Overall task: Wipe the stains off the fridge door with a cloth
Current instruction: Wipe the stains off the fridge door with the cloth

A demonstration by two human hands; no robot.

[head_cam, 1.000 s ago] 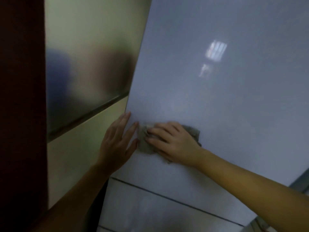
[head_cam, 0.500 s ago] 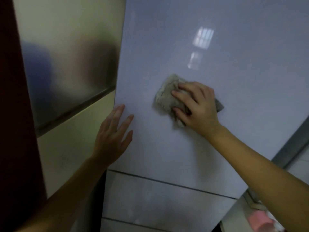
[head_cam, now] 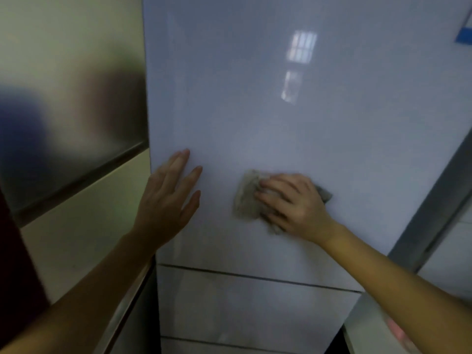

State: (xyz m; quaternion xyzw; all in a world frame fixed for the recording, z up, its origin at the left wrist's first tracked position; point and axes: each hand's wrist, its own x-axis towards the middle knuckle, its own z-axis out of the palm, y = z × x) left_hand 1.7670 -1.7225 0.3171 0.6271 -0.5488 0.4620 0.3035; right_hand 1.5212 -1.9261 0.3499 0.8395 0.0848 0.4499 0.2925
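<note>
The pale glossy fridge door (head_cam: 293, 129) fills the middle of the view. A crumpled grey cloth (head_cam: 246, 196) lies against its lower part. My right hand (head_cam: 293, 203) presses the cloth to the door, its bent fingers gripping the bunched fabric; a corner of the cloth pokes out to the right of the hand. My left hand (head_cam: 168, 198) rests flat on the door near its left edge, fingers straight and slightly spread, about a hand's width left of the cloth.
A brushed-metal and cream panel (head_cam: 76, 123) stands to the left of the door. Below the door run drawer fronts (head_cam: 255, 307) split by dark gaps. A grey frame (head_cam: 434, 200) borders the door on the right. Something pink (head_cam: 396, 330) shows at the bottom right.
My right hand has slid the cloth down the door from higher up. My left hand has stayed flat at the door's left edge. The view has shifted, showing more of the door.
</note>
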